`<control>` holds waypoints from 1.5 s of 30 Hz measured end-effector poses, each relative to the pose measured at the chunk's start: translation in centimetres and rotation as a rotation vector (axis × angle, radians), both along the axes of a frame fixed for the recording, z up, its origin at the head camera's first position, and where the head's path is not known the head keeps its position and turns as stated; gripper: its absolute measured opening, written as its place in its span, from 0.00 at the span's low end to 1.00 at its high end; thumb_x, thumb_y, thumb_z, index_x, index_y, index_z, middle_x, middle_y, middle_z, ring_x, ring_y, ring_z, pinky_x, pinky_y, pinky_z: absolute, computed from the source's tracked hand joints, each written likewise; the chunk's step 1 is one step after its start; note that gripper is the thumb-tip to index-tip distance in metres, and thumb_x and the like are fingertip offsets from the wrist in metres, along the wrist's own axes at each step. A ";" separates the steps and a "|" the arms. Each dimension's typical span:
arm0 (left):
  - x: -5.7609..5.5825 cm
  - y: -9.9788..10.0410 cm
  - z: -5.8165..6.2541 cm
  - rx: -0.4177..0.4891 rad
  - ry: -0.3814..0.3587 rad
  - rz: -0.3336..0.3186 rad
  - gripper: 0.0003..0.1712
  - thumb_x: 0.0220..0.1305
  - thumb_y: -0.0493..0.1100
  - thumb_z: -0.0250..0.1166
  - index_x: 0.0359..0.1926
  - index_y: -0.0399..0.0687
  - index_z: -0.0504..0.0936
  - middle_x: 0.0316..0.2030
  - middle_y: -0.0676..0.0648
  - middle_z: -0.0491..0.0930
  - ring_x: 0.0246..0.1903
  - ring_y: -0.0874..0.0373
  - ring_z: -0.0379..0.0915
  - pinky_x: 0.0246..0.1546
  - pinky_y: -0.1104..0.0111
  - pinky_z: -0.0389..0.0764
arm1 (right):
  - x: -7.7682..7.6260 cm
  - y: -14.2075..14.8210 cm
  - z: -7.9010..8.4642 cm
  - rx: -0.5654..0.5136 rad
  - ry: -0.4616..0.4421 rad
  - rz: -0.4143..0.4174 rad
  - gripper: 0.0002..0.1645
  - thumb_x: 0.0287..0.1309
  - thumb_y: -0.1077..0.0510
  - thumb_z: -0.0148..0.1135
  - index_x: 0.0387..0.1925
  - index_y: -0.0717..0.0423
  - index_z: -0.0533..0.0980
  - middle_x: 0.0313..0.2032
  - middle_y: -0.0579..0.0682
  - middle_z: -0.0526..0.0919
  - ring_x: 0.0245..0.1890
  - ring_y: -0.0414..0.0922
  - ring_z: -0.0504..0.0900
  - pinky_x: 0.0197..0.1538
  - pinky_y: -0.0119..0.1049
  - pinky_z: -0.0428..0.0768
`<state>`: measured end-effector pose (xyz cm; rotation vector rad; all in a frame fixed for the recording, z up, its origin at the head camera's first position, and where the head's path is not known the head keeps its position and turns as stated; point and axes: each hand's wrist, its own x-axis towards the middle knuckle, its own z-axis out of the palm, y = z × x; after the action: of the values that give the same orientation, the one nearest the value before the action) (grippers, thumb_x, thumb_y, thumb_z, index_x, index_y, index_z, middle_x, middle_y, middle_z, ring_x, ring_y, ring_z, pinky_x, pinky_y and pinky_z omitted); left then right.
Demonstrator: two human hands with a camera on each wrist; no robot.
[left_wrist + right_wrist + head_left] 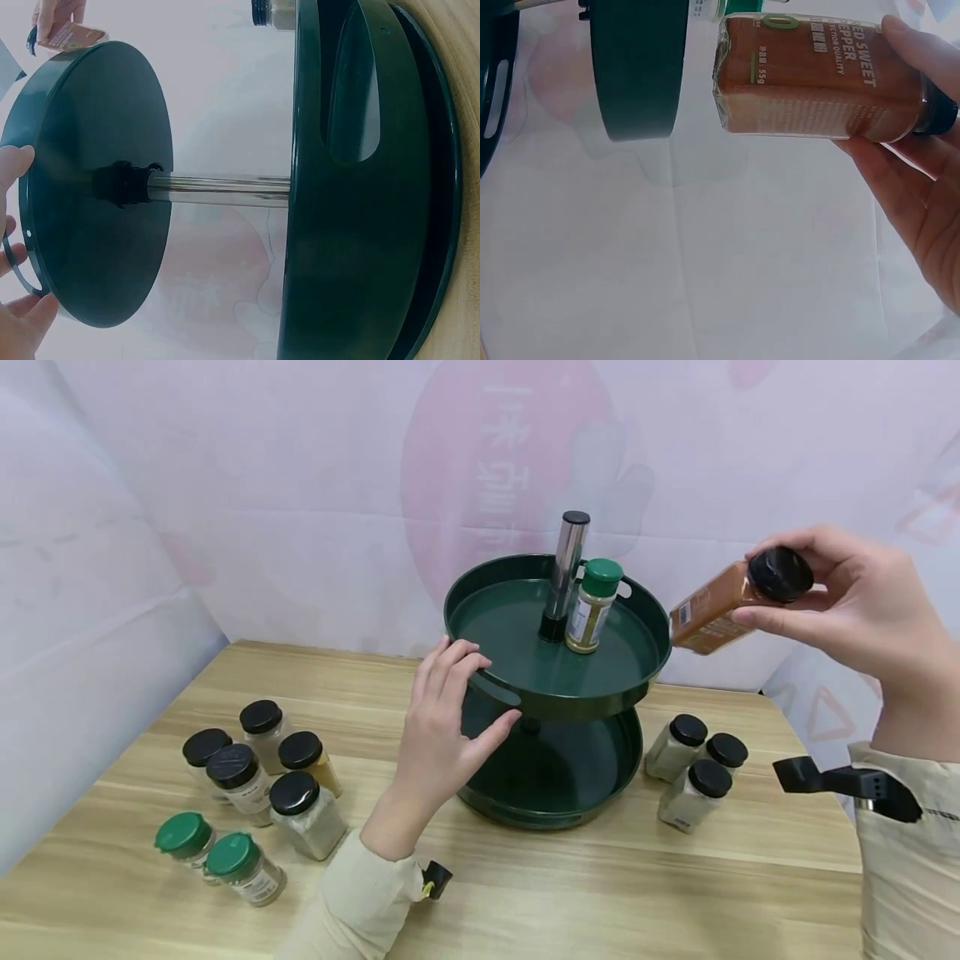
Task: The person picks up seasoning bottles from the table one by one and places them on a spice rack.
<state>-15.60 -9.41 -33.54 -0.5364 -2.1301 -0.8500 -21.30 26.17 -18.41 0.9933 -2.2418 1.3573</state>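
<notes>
My right hand (862, 597) pinches a spice jar (716, 610) of reddish-brown powder near its black lid. The jar is tilted, its base pointing left beside the upper tray's right rim; "SWEET PEPPER" reads on its label (840, 60). My left hand (442, 722) grips the near-left rim of the dark green two-tier rack (517, 660) around a handle slot, fingers over the edge and thumb on the outer side. On the upper tray, a green-lidded spice jar (592, 610) stands upright next to the metal post (567, 564).
Several black-lidded jars (307, 818) and two green-lidded jars (247, 870) stand on the wooden table (570, 893) at left. Three black-lidded jars (686, 797) stand right of the rack's lower tray (551, 768). A white printed cloth (315, 527) hangs behind.
</notes>
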 end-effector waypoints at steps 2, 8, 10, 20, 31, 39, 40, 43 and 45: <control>0.0 0.1 0.1 -0.001 -0.001 0.000 0.34 0.56 0.49 0.75 0.59 0.43 0.72 0.64 0.41 0.70 0.72 0.44 0.57 0.74 0.52 0.62 | 0.0 -0.5 0.3 0.031 0.022 -0.026 0.31 0.37 0.88 0.65 0.49 0.73 0.76 0.42 0.50 0.83 0.35 0.36 0.85 0.43 0.21 0.83; -0.1 0.2 0.1 0.003 -0.007 0.005 0.34 0.56 0.49 0.75 0.60 0.44 0.72 0.65 0.41 0.70 0.72 0.44 0.57 0.72 0.50 0.65 | -0.5 -1.8 0.9 0.121 0.070 -0.074 0.31 0.38 0.85 0.69 0.49 0.69 0.77 0.41 0.48 0.83 0.35 0.36 0.84 0.44 0.20 0.82; -0.1 0.3 0.1 0.002 -0.010 0.007 0.34 0.56 0.49 0.75 0.59 0.44 0.72 0.65 0.41 0.70 0.72 0.44 0.56 0.72 0.51 0.66 | -0.7 -2.2 1.0 0.147 0.081 -0.076 0.31 0.38 0.83 0.70 0.49 0.67 0.77 0.40 0.47 0.83 0.35 0.36 0.84 0.44 0.20 0.82; -0.1 0.6 0.1 -0.007 -0.019 0.011 0.34 0.57 0.49 0.75 0.60 0.44 0.71 0.65 0.40 0.70 0.72 0.44 0.56 0.70 0.51 0.68 | -1.5 -3.8 0.4 0.204 0.087 -0.075 0.29 0.39 0.80 0.73 0.47 0.65 0.77 0.41 0.44 0.82 0.38 0.34 0.84 0.43 0.20 0.83; -0.2 0.7 0.1 -0.009 -0.016 0.011 0.34 0.57 0.49 0.75 0.60 0.44 0.71 0.65 0.41 0.70 0.72 0.44 0.57 0.71 0.50 0.68 | -2.7 -4.4 -0.3 0.275 -0.036 -0.128 0.26 0.46 0.70 0.76 0.49 0.60 0.77 0.39 0.36 0.82 0.39 0.29 0.83 0.40 0.15 0.80; -0.1 0.8 -0.1 -0.003 -0.021 0.008 0.34 0.56 0.49 0.75 0.60 0.44 0.71 0.65 0.40 0.70 0.72 0.44 0.57 0.70 0.50 0.68 | -3.2 -4.4 -1.4 0.330 -0.069 -0.200 0.26 0.46 0.64 0.78 0.49 0.55 0.78 0.35 0.32 0.81 0.37 0.29 0.81 0.38 0.14 0.79; -0.1 0.8 -0.1 -0.002 -0.019 0.007 0.34 0.56 0.49 0.75 0.60 0.44 0.71 0.65 0.40 0.70 0.72 0.44 0.57 0.70 0.50 0.68 | -3.3 -4.4 -1.5 0.332 -0.076 -0.198 0.26 0.47 0.64 0.78 0.49 0.55 0.78 0.35 0.33 0.81 0.37 0.29 0.81 0.38 0.14 0.79; -0.1 0.8 -0.1 -0.005 -0.016 0.007 0.34 0.56 0.49 0.75 0.60 0.44 0.71 0.65 0.40 0.70 0.72 0.44 0.57 0.70 0.50 0.68 | -3.4 -4.5 -1.6 0.331 -0.088 -0.187 0.25 0.47 0.65 0.77 0.49 0.56 0.79 0.36 0.33 0.81 0.37 0.30 0.81 0.38 0.15 0.80; -0.1 0.8 -0.1 -0.007 -0.010 0.008 0.34 0.56 0.49 0.75 0.60 0.44 0.71 0.64 0.40 0.70 0.72 0.44 0.57 0.70 0.50 0.68 | -3.5 -4.6 -1.6 0.335 -0.089 -0.183 0.26 0.47 0.64 0.77 0.49 0.56 0.79 0.37 0.32 0.81 0.38 0.29 0.81 0.38 0.16 0.80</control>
<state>-15.74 -8.64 -33.63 -0.5278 -2.1437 -0.8433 -24.81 21.58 -20.04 0.8144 -2.6134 0.9874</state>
